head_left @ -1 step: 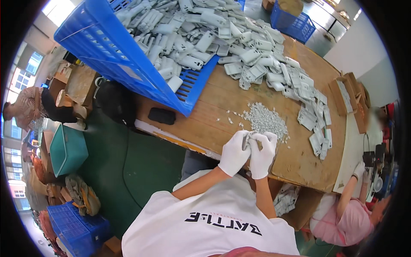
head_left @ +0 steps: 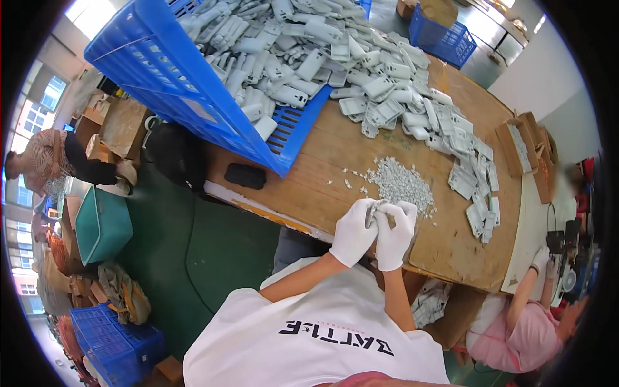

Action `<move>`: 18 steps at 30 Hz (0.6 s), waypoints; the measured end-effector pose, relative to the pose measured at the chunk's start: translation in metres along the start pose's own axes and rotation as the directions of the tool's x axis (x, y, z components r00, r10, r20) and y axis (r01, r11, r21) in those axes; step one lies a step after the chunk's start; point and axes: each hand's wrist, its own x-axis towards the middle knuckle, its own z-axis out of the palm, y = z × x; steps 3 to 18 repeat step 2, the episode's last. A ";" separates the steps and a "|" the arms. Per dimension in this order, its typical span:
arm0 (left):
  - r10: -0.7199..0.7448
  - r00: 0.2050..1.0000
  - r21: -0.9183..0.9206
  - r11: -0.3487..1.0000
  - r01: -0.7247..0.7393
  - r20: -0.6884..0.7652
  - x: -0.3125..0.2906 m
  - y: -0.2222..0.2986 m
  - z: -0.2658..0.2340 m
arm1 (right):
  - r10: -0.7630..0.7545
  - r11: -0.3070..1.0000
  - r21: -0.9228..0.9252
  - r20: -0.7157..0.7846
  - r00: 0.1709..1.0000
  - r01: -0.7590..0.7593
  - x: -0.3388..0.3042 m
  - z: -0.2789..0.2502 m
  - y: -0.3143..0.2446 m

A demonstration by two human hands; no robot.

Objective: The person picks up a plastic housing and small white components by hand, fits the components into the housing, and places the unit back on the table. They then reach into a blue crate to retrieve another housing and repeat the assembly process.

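Both my hands wear white gloves and meet over the near edge of the wooden table [head_left: 309,184]. My left hand [head_left: 354,233] is closed on a light grey plastic part [head_left: 372,213], mostly hidden by the fingers. My right hand [head_left: 394,237] pinches the same part from the other side, fingertips against the left ones. Just beyond them lies a heap of tiny white plastic pieces [head_left: 403,184], with a few scattered to its left. Farther off, a large pile of light grey plastic housings [head_left: 380,84] spreads across the table, and a loose row of them [head_left: 480,187] runs down the right side.
A blue plastic crate [head_left: 187,97] lies tipped at the left, housings spilling from it. Near it are a black pouch [head_left: 245,175] and a black bag [head_left: 174,155]. A person in pink [head_left: 516,335] works at the right. A teal bin [head_left: 103,226] stands on the floor.
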 end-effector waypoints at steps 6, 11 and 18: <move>0.052 0.998 0.041 0.998 -0.050 -0.029 0.001 -0.005 0.001 | 0.131 0.966 0.218 0.039 0.991 -0.136 -0.004 0.005 0.002; 0.052 0.998 0.041 0.998 -0.050 -0.029 0.001 -0.005 0.001 | 0.131 0.966 0.218 0.039 0.991 -0.136 -0.004 0.005 0.002; 0.052 0.998 0.041 0.998 -0.050 -0.029 0.001 -0.005 0.001 | 0.131 0.966 0.218 0.039 0.991 -0.136 -0.004 0.005 0.002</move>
